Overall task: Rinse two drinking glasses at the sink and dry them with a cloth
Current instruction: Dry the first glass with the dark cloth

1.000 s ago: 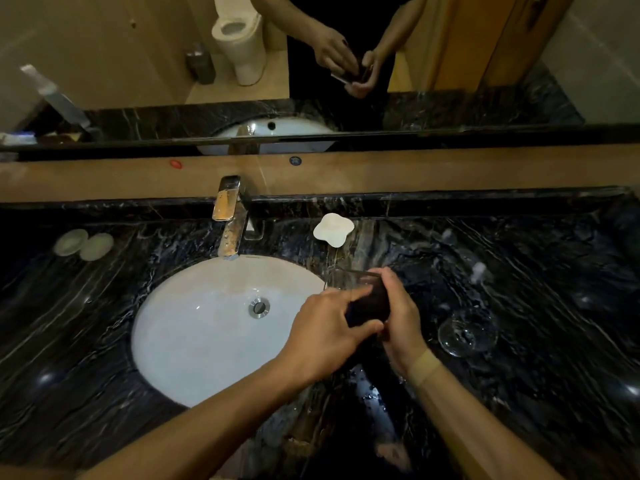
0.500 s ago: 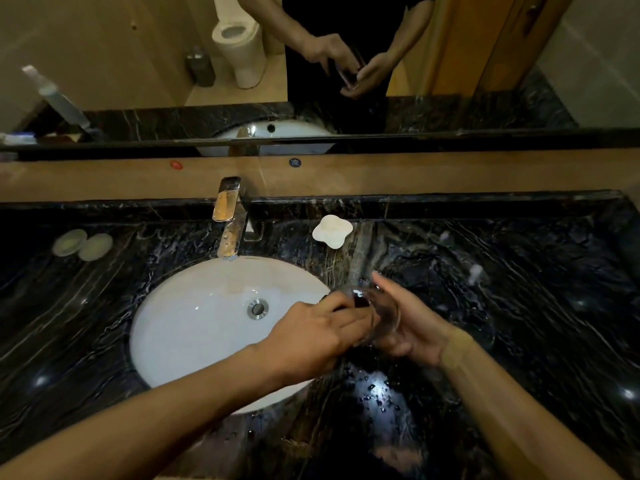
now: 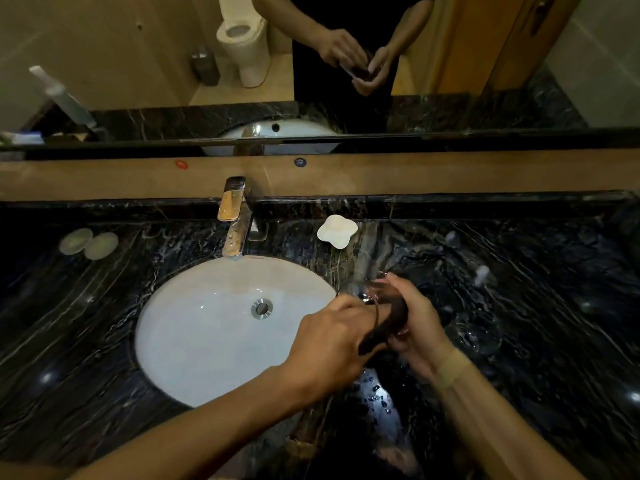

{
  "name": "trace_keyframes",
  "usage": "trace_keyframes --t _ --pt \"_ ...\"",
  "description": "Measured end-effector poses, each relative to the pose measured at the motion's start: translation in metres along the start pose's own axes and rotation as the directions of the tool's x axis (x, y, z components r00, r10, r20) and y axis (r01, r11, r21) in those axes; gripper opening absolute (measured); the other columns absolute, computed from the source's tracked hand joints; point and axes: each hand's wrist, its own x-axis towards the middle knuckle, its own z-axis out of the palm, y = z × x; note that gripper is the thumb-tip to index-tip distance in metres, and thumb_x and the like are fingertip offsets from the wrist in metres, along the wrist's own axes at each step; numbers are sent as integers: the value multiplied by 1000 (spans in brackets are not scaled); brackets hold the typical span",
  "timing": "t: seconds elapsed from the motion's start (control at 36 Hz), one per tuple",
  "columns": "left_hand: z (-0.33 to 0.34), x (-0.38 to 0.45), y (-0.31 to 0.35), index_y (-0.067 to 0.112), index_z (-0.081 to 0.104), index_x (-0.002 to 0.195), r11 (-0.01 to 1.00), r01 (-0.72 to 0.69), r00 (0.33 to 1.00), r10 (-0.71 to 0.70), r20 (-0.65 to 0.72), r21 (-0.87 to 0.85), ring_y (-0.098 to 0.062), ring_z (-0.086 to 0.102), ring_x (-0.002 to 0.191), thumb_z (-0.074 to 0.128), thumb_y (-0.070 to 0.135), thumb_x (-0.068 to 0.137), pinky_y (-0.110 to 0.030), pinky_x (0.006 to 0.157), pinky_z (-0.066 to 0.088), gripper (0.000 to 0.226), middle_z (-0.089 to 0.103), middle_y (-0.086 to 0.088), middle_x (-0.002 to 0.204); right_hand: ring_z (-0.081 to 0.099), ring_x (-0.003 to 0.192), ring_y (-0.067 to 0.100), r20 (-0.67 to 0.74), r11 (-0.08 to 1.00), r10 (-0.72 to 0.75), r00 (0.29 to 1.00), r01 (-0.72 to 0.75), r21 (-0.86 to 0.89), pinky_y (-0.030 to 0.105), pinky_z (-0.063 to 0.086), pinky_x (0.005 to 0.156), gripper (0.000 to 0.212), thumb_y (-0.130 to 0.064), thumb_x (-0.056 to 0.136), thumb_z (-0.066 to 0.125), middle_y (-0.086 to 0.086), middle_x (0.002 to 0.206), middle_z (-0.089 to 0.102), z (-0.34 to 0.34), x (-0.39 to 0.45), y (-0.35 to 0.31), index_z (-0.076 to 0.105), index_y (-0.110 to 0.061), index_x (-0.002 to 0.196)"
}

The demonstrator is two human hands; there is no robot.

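Note:
My right hand (image 3: 414, 327) holds a clear drinking glass (image 3: 367, 291) over the dark counter, just right of the white sink basin (image 3: 207, 327). My left hand (image 3: 329, 344) grips a dark cloth (image 3: 384, 329) that is pushed against the glass. The glass lies tilted, its rim toward the basin. A second clear glass (image 3: 479, 336) stands on the counter just to the right of my right hand, hard to make out against the marble.
A chrome tap (image 3: 235, 220) stands behind the basin, with no water running. A white soap dish (image 3: 336, 230) lies right of it, two round pale coasters (image 3: 88, 241) at the far left. Water drops wet the black marble counter (image 3: 536, 271). A mirror runs along the back.
Both hands have kept turning the glass and working the cloth on it; the glass has tipped from upright to tilted, and the cloth now shows along its side.

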Motion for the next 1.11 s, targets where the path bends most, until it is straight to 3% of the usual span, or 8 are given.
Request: trace_keyframes --t 0.17,0.28,0.42,0.53,0.61,0.72,0.89,1.11 --pt "-8 -5 -27 14 63 123 766 -559 826 548 132 317 -19 57 105 56 13 95 -27 39 44 29 67 4 121 33 25 9 219 906 391 894 -331 -264 10 16 31 48 -50 87 49 -2 40 39 -11 1 -5 60 -17 54" --pt "-3 -7 -40 15 61 126 728 -607 791 594 149 318 -21 59 108 54 14 97 -28 44 48 30 66 4 125 39 27 10 274 881 425 862 -325 -343 9 18 29 55 -55 92 44 0 44 45 -14 3 -7 66 -16 60" --pt "1 -1 -30 35 62 126 991 33 999 -37 -26 -128 -15 64 100 74 30 84 -38 75 58 43 71 8 110 50 48 8 294 999 31 955 -20 -40 15 30 35 42 -52 93 46 4 84 60 -5 4 3 66 -24 116" --pt "-11 16 -7 23 74 110 498 456 853 -483 201 -738 -16 73 93 80 6 79 -34 89 57 37 78 0 97 64 79 11 68 954 -296 953 298 -23 22 51 58 38 -46 95 52 0 99 64 9 8 21 61 -20 121" --pt "-13 17 1 20 75 109 474 464 840 -503 203 -748 -18 74 92 80 3 78 -38 89 58 36 78 -1 95 63 79 7 -62 919 -394 917 391 -48 23 51 71 29 -41 94 52 -10 83 68 13 11 27 63 -17 104" --pt "-8 11 3 31 71 117 666 421 894 -420 156 -616 -5 71 94 82 17 78 -34 92 56 43 76 10 99 62 79 19 -142 959 -279 950 283 2 36 49 75 26 -43 87 57 1 82 68 12 10 26 72 -23 85" --pt "0 -4 -9 38 60 123 991 84 996 -81 29 -106 -11 54 100 73 34 81 -39 69 55 43 69 9 101 40 39 13 -2 997 79 997 -79 -5 18 16 39 44 -53 92 51 1 57 54 2 4 13 68 -16 75" --pt "-1 -14 -40 18 56 133 809 -522 853 501 149 270 -19 54 109 56 12 93 -26 40 44 40 63 7 128 29 29 8 285 874 482 829 -431 -224 10 10 40 46 -56 89 41 -2 48 39 -15 10 8 54 -17 68"
